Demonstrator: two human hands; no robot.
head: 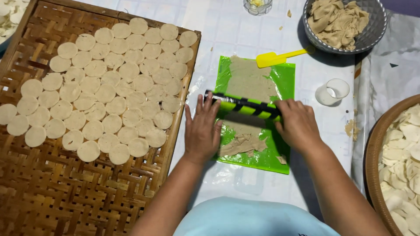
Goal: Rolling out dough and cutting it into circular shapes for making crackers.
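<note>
A green-and-black striped roller (243,106) lies across a bright green plastic sheet (284,76) on the tabletop (227,30). Its long axis runs left to right across the view, tilted slightly so that its right end sits a little nearer the person than its left end. The left end points toward the woven tray; the right end points toward the small clear cup.

The left hand (202,131) rests flat with its fingers (210,107) spread fairly wide and stretched out, their tips lying on the left part of the roller, not wrapped around it. The right hand (297,122) lies palm down over the right end of the roller, its fingers (283,107) close together and bent over the top of it.

Beige dough (249,81) lies flattened on the sheet beyond the roller, and a ragged, thicker patch of the same dough (243,142) lies on the near side, between the two hands.

To the left, a woven bamboo tray (65,192) carries many pale round dough discs (105,91) packed edge to edge. A yellow scraper (273,57) lies at the far right corner of the sheet. A grey metal bowl (372,32) beyond it holds dough scraps. A small clear cup (332,91) stands just right of the sheet, and a round basket (372,157) of pale pieces shows at the right edge.
</note>
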